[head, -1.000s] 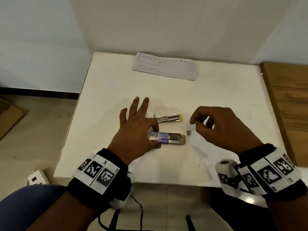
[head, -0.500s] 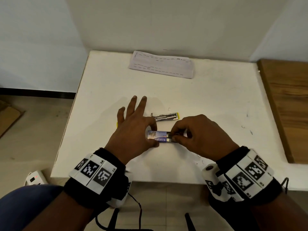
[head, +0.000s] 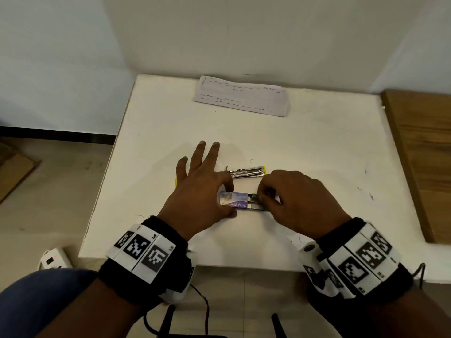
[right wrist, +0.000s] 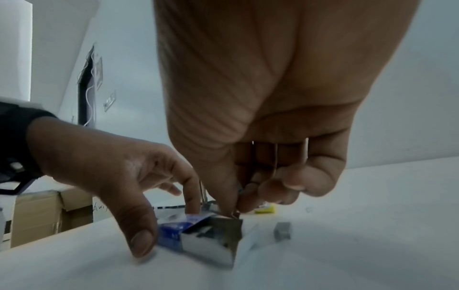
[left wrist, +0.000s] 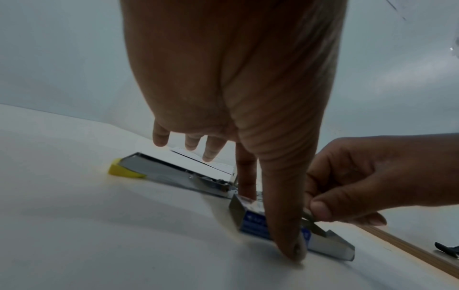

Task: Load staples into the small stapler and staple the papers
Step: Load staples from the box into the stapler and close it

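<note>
On the white table [head: 317,147] lies a blue staple box [head: 234,202] with its grey tray [left wrist: 332,247] slid out to the right. My left hand [head: 228,198] pinches the box's sleeve between thumb [left wrist: 285,225] and index finger, the other fingers spread. My right hand [head: 260,197] pinches a grey strip of staples [left wrist: 308,214] at the tray. Just behind the box the small stapler [head: 246,172] lies opened flat, silver with yellow ends [left wrist: 124,170]. A short staple piece [right wrist: 282,230] rests right of the tray. The folded papers [head: 241,95] lie at the far edge.
A wooden surface [head: 419,154] adjoins the table on the right. A few stray bent staples [head: 251,161] dot the tabletop. On the floor at left sits a white power strip [head: 52,258]. Cardboard boxes [right wrist: 44,212] stand beyond the table's left side.
My right hand came in from the right of the box and now pinches at the open tray, covering the loose staple piece in the head view. The left hand kept its hold.
</note>
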